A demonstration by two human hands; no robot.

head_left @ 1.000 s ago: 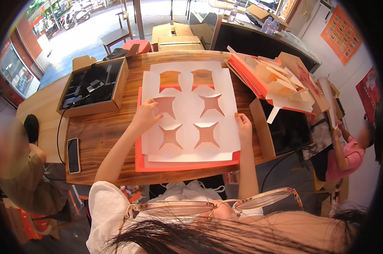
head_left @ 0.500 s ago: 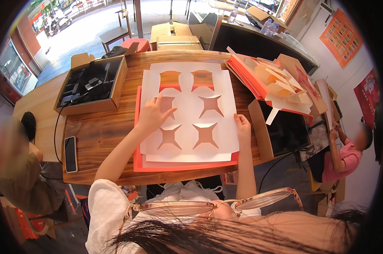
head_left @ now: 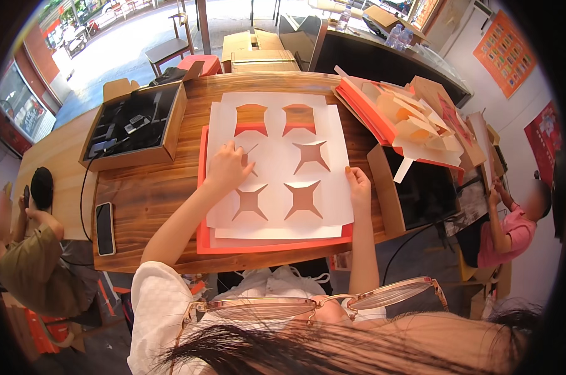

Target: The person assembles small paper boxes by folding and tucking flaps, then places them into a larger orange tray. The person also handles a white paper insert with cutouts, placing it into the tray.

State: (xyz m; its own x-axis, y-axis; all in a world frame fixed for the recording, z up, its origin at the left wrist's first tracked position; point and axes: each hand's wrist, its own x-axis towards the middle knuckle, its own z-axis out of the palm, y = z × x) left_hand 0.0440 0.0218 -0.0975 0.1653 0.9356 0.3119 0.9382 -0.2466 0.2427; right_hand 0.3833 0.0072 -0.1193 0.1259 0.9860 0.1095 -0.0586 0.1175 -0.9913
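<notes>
A white cardboard insert (head_left: 277, 178) with several cut-outs lies over a shallow red box (head_left: 277, 248) on the wooden table in front of me. The far pair of cut-outs are wide openings, and the nearer ones have star-shaped slits with flaps. My left hand (head_left: 228, 170) rests at the middle-left cut-out, fingers bent over it and thumb apart, covering part of the hole. My right hand (head_left: 358, 187) pinches the insert's right edge between thumb and fingers. The far part of the insert reaches beyond the box's back edge.
A brown carton (head_left: 136, 125) with black contents and a phone (head_left: 105, 229) are on the left. Folded red boxes and inserts (head_left: 405, 122) are stacked at right, above a dark open carton (head_left: 420, 197). One person (head_left: 33, 269) sits at left, another (head_left: 505, 234) at right.
My left hand's fingers have bent and drawn in at the middle-left cut-out, where slit edges now show beside them. My right hand stays at the insert's edge. The person at left has shifted.
</notes>
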